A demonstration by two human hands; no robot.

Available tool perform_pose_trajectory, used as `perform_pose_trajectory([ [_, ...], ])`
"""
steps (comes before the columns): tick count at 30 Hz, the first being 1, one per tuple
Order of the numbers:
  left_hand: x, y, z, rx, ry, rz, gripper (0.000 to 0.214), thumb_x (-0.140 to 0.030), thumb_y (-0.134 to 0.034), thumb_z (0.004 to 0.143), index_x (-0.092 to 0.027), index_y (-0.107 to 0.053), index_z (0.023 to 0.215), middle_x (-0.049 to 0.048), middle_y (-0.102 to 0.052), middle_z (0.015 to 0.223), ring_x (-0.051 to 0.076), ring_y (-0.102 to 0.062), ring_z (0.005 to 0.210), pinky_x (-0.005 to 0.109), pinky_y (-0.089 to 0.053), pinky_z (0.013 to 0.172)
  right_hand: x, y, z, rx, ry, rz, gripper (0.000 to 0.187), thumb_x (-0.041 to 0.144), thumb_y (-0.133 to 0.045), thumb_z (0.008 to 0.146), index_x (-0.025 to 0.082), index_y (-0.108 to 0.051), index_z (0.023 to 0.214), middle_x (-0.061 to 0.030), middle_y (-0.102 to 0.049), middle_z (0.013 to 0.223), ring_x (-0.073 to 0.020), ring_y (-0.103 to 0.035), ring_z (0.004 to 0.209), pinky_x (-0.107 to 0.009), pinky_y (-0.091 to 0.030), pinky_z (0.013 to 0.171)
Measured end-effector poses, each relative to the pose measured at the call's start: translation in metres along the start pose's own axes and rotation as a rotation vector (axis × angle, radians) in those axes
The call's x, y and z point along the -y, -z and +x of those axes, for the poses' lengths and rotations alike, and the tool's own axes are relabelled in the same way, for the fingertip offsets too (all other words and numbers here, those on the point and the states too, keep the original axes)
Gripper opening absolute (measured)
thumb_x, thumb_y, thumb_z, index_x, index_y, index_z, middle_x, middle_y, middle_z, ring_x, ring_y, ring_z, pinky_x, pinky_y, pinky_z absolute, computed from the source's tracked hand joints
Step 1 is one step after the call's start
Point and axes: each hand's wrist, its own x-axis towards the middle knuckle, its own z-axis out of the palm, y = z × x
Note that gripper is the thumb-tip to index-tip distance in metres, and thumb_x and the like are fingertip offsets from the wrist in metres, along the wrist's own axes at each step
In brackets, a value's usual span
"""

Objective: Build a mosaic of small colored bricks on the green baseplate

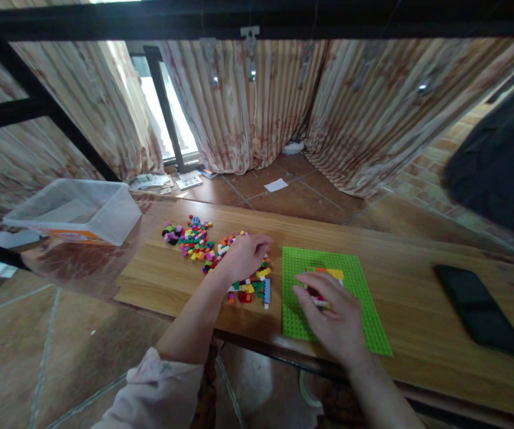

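My left hand point(248, 256) reaches over a pile of small coloured toy bricks point(197, 241), its fingers bent loosely and apart above them. No brick shows in its fingers, though the undersides are hidden. To the right lies a green studded baseplate point(295, 319). My right hand point(335, 316) hovers over the middle of it, thumb and fingers apart. Beneath and beside that hand, a cluster of orange, yellow, red and white bricks point(335, 274) sits on the baseplate, partly covered by the fingers. A long blue brick point(266, 291) lies at the pile's right edge.
A clear plastic bin point(78, 208) with an orange label stands at the table's left end. A black phone point(480, 310) lies on the wooden tabletop point(411, 298) at the right. Dark metal bars point(257, 22) cross above, before patterned curtains point(239, 107).
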Motion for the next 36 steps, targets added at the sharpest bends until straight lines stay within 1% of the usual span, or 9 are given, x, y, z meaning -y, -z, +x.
perform_pose_trajectory([
  [2,0.001,0.001,0.0,-0.007,-0.002,0.01,0.032,-0.017,-0.046,0.087,-0.017,-0.07,0.108,0.0048,-0.074,0.099,0.016,-0.067,0.089,0.028,-0.051,0.086,0.008,-0.017,-0.007,0.19,0.085,-0.003,0.023,0.026,-0.06,0.086,0.025,-0.065,0.109,-0.0062,-0.068,0.104,-0.0193,-0.065,0.094,-0.035,-0.054,0.083],
  [4,0.001,0.001,0.0,-0.021,-0.002,0.016,0.031,-0.018,-0.046,0.088,-0.018,-0.07,0.107,0.0046,-0.074,0.1,0.017,-0.067,0.091,0.028,-0.051,0.087,0.01,-0.032,-0.013,0.272,0.097,-0.033,0.028,0.026,-0.06,0.086,0.024,-0.063,0.114,-0.0083,-0.066,0.111,-0.0217,-0.063,0.102,-0.038,-0.054,0.086],
  [7,0.002,0.001,0.0,-0.035,0.003,0.023,0.03,-0.018,-0.047,0.088,-0.018,-0.07,0.106,0.0042,-0.074,0.101,0.016,-0.067,0.091,0.028,-0.051,0.087,0.008,-0.046,-0.017,0.321,0.087,-0.081,0.03,0.027,-0.062,0.085,0.022,-0.062,0.114,-0.0099,-0.064,0.112,-0.0234,-0.062,0.103,-0.04,-0.054,0.086],
  [13,0.002,0.001,-0.001,-0.013,0.01,0.037,0.029,-0.02,-0.048,0.087,-0.019,-0.071,0.106,0.0037,-0.074,0.097,0.016,-0.067,0.083,0.027,-0.051,0.08,0.005,-0.053,-0.018,0.309,0.035,-0.181,0.019,0.018,-0.057,0.086,0.019,-0.065,0.102,-0.0099,-0.064,0.105,-0.0234,-0.061,0.098,-0.041,-0.054,0.085],
  [16,0.001,0.002,-0.002,-0.025,0.004,0.037,0.028,-0.02,-0.049,0.087,-0.019,-0.071,0.105,0.0037,-0.074,0.096,0.016,-0.067,0.083,0.026,-0.051,0.079,0.007,-0.052,-0.016,0.273,0.023,-0.183,0.018,0.014,-0.052,0.087,0.019,-0.066,0.099,-0.009,-0.064,0.102,-0.022,-0.061,0.095,-0.039,-0.053,0.084],
  [19,0.002,0.002,-0.003,-0.034,0.013,0.037,0.029,-0.019,-0.049,0.087,-0.018,-0.07,0.105,0.0041,-0.074,0.095,0.016,-0.066,0.083,0.025,-0.05,0.078,0.01,-0.052,-0.017,0.253,0.061,-0.155,0.022,0.014,-0.052,0.088,0.019,-0.064,0.105,-0.0097,-0.063,0.106,-0.0216,-0.06,0.098,-0.037,-0.053,0.085],
  [24,0.003,0.001,-0.004,-0.024,-0.008,0.041,0.028,-0.02,-0.047,0.087,-0.019,-0.07,0.103,0.0029,-0.074,0.089,0.015,-0.065,0.08,0.025,-0.05,0.075,0.015,-0.062,-0.024,0.31,0.147,-0.114,0.029,0.02,-0.056,0.088,0.023,-0.061,0.116,-0.0107,-0.06,0.113,-0.0221,-0.059,0.101,-0.037,-0.053,0.085],
  [29,0.001,-0.001,-0.003,-0.022,-0.009,0.051,0.028,-0.019,-0.048,0.087,-0.019,-0.07,0.104,0.0035,-0.073,0.088,0.015,-0.065,0.078,0.025,-0.05,0.076,0.017,-0.071,-0.027,0.308,0.146,-0.147,0.021,0.019,-0.058,0.087,0.024,-0.066,0.105,-0.0097,-0.062,0.108,-0.0226,-0.06,0.098,-0.037,-0.053,0.081],
  [36,-0.002,-0.002,-0.002,0.0,-0.026,0.035,0.029,-0.016,-0.049,0.085,-0.018,-0.07,0.104,0.0036,-0.074,0.092,0.015,-0.066,0.081,0.026,-0.051,0.08,0.019,-0.07,-0.024,0.327,0.161,-0.157,0.016,0.015,-0.053,0.089,0.022,-0.067,0.096,-0.0074,-0.065,0.096,-0.0207,-0.059,0.091,-0.035,-0.052,0.08],
])
